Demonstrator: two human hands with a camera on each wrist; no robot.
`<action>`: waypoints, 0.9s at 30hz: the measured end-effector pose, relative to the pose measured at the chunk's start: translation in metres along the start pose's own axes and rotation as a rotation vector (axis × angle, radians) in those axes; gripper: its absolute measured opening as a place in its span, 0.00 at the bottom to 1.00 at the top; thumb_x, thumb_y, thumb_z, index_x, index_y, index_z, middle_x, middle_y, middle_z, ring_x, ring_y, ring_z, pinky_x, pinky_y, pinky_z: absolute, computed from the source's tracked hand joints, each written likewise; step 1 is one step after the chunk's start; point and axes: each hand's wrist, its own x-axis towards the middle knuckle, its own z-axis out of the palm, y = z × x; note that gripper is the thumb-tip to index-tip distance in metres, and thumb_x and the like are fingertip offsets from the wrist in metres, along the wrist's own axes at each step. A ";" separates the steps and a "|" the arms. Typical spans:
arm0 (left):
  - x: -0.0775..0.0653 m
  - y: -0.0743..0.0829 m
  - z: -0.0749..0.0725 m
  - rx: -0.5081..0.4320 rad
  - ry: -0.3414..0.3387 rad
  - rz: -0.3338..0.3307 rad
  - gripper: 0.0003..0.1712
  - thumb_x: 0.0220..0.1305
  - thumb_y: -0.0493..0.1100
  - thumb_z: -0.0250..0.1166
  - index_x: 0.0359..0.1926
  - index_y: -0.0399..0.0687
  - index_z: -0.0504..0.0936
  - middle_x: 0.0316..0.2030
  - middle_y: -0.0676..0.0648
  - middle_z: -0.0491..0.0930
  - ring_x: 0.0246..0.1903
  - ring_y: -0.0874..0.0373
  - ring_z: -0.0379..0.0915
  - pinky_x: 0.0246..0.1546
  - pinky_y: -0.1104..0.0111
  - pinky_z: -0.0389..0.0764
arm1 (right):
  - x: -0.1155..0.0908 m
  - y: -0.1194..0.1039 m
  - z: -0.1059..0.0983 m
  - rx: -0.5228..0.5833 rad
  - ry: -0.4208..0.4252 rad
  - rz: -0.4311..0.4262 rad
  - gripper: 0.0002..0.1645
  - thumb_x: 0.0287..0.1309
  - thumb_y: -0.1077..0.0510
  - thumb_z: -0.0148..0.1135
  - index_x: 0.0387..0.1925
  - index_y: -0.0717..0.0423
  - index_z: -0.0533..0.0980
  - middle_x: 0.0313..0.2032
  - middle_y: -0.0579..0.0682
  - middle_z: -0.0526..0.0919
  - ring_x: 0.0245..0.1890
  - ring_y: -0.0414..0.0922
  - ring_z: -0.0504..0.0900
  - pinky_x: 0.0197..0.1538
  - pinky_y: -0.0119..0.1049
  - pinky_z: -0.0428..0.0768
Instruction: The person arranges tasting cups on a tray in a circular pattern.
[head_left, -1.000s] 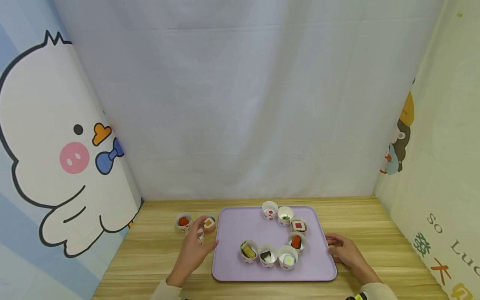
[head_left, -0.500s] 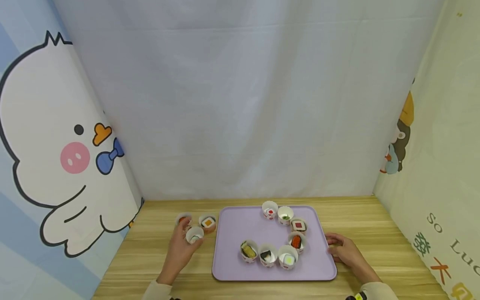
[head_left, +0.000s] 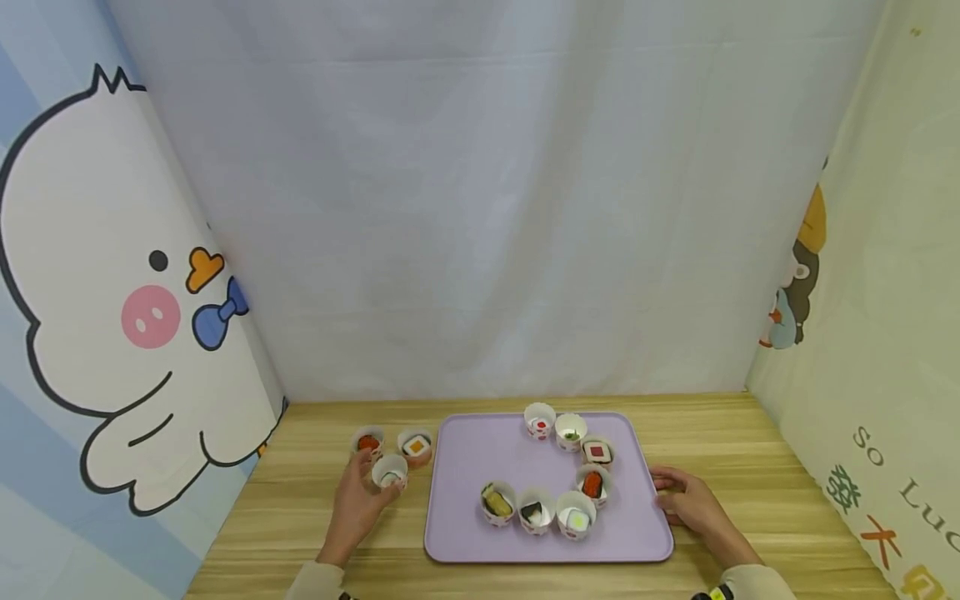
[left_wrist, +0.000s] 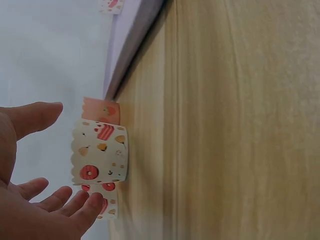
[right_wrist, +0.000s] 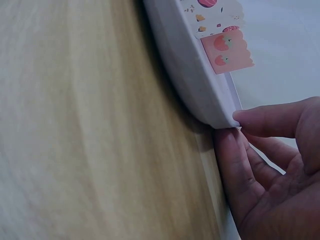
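My left hand [head_left: 356, 502] is spread about a white paper cup [head_left: 389, 472] on the table, thumb on one side and fingers on the other. In the left wrist view, a gap shows between the thumb and this cup [left_wrist: 100, 152], which has cake and donut prints. Behind it stand a cup with an orange-red sushi piece [head_left: 367, 442] and a pink cup with a white and orange piece [head_left: 416, 447]. With thumb and fingertips, my right hand [head_left: 692, 502] pinches the right rim of the lilac tray [head_left: 465, 433]; the right wrist view shows this pinch at the rim [right_wrist: 220, 107].
On the tray, several paper cups with toy-like sushi form a curve, among them a red-topped one [head_left: 592, 484] and a yellowish one [head_left: 497, 502]. The wooden table [head_left: 292, 533] ends at a white curtain [head_left: 480, 250] behind, with printed cloths left and right.
My left hand has drawn back and to the left from above the cups, coming around the nearest one, which is now uncovered. My right hand stays at the tray's rim.
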 end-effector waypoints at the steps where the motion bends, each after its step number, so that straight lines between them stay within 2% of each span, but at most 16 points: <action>1: 0.000 -0.001 0.001 0.001 0.002 -0.002 0.45 0.53 0.38 0.72 0.68 0.31 0.60 0.65 0.26 0.65 0.65 0.30 0.62 0.64 0.42 0.67 | 0.000 0.000 0.000 -0.001 0.000 0.003 0.35 0.49 0.74 0.59 0.63 0.72 0.67 0.48 0.63 0.77 0.35 0.42 0.80 0.35 0.39 0.84; 4: 0.001 -0.005 0.006 0.007 0.022 0.013 0.43 0.51 0.35 0.72 0.66 0.30 0.62 0.63 0.27 0.69 0.63 0.32 0.67 0.63 0.46 0.70 | 0.000 0.000 0.000 -0.004 0.004 0.008 0.35 0.49 0.74 0.59 0.63 0.72 0.67 0.48 0.63 0.77 0.36 0.42 0.80 0.35 0.40 0.84; 7: 0.003 -0.008 0.011 -0.002 0.038 0.037 0.41 0.49 0.33 0.72 0.64 0.31 0.65 0.59 0.29 0.74 0.57 0.37 0.73 0.53 0.57 0.77 | -0.001 0.000 0.000 0.000 0.004 0.012 0.35 0.49 0.74 0.59 0.63 0.71 0.68 0.49 0.63 0.77 0.36 0.42 0.80 0.35 0.39 0.84; 11: 0.008 -0.015 0.015 -0.007 0.039 0.039 0.41 0.48 0.32 0.72 0.64 0.32 0.67 0.55 0.31 0.78 0.50 0.44 0.76 0.44 0.68 0.76 | -0.001 -0.001 0.000 0.002 -0.001 0.011 0.35 0.50 0.74 0.59 0.63 0.71 0.67 0.49 0.63 0.77 0.36 0.42 0.80 0.35 0.39 0.84; 13: 0.010 -0.017 0.017 -0.001 0.036 0.024 0.41 0.48 0.32 0.72 0.64 0.33 0.67 0.55 0.32 0.78 0.50 0.46 0.76 0.46 0.67 0.75 | -0.002 -0.002 0.000 0.001 -0.003 0.010 0.35 0.50 0.74 0.59 0.63 0.71 0.67 0.49 0.64 0.77 0.36 0.42 0.80 0.35 0.39 0.84; 19: 0.015 -0.019 0.019 0.012 0.031 -0.010 0.42 0.48 0.35 0.73 0.65 0.34 0.66 0.55 0.34 0.77 0.52 0.44 0.75 0.53 0.55 0.73 | -0.002 -0.003 -0.001 0.006 -0.001 0.007 0.35 0.50 0.74 0.60 0.63 0.71 0.67 0.49 0.63 0.77 0.36 0.42 0.80 0.35 0.39 0.84; 27: 0.016 -0.019 0.019 0.017 0.033 -0.027 0.42 0.48 0.36 0.74 0.64 0.33 0.66 0.54 0.32 0.77 0.51 0.42 0.74 0.53 0.53 0.73 | -0.002 -0.001 0.000 0.011 -0.007 -0.005 0.36 0.48 0.75 0.59 0.63 0.73 0.67 0.46 0.60 0.78 0.35 0.42 0.80 0.34 0.38 0.84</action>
